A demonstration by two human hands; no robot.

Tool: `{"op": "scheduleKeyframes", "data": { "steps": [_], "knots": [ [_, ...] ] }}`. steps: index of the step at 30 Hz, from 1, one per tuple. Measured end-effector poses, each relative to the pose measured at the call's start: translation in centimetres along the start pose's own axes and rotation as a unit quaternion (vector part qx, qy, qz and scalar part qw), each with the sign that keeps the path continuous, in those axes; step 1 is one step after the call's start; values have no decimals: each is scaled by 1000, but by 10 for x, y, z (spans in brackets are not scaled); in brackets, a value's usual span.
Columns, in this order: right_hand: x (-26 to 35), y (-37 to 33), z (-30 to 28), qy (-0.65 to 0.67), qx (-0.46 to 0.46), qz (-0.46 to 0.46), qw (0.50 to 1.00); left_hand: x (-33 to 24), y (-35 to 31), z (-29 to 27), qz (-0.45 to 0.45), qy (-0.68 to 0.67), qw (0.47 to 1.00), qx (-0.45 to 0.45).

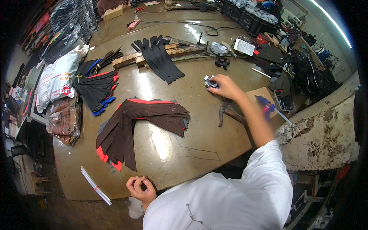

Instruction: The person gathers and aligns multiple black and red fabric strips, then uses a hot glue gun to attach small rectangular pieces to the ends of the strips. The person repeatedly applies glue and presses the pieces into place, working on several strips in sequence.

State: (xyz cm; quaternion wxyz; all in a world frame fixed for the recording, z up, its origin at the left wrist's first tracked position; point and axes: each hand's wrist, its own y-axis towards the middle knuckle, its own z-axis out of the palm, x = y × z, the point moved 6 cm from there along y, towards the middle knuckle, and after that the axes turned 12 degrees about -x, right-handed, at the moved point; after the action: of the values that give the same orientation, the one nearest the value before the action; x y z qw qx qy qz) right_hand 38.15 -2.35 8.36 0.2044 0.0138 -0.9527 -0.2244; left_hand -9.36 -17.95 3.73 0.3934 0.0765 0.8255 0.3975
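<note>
- A white plastic sack (63,74), crumpled and glossy, leans at the left edge of the brown, shiny surface (203,111).
- Beside it, a tied fan of ribbed dark strips (94,90) shows flashes of red and blue.
- Slim, smooth white sticks (94,184), banded in red, lie slanted near the edge.
- Flat, coarsely woven brown strips (145,111) spread in a bent fan over red layers.
- The left hand (146,194) rests at the near edge, knuckles up, fingers curled inward; whether they hold anything cannot be told.
- Flat black strips (161,61) drape over rough wooden bars (132,59).
- A small, shiny black-and-white item (209,82) sits right of center, gripped between the right hand's (226,86) bent fingers, palm down, forearm stretched forward.
- Just below, a hammer (234,114) shows its curved metal head and wooden handle.
- At right, a blue glue gun (264,102) lies on flat cardboard (255,93).
</note>
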Motion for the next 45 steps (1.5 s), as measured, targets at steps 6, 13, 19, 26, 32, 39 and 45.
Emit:
{"op": "scheduleKeyframes", "data": {
  "steps": [6, 13, 19, 26, 32, 39, 45],
  "knots": [
    [11, 0, 18, -132, 3, -31, 991, -2, 2, 0, 0, 2, 1000, 2],
    [-44, 18, 2, 127, 27, 200, 971, -5, 5, 0, -1, 0, 1000, 0],
    [-72, -9, 13, 457, 76, 387, 797, -4, 4, 0, -7, 1, 1000, 7],
    [-80, -4, -4, 107, 6, 282, 953, -3, 4, 1, -24, -10, 1000, 12],
    [-39, 8, -35, 106, -19, 165, 980, -5, 5, 0, -28, -4, 999, 18],
    [-4, 4, -1, -10, 67, -36, 997, -6, 6, -1, -13, 8, 1000, 18],
    [-44, 17, -26, 211, -41, 159, 963, -3, 4, 1, -37, 3, 999, 17]
  ]
}}
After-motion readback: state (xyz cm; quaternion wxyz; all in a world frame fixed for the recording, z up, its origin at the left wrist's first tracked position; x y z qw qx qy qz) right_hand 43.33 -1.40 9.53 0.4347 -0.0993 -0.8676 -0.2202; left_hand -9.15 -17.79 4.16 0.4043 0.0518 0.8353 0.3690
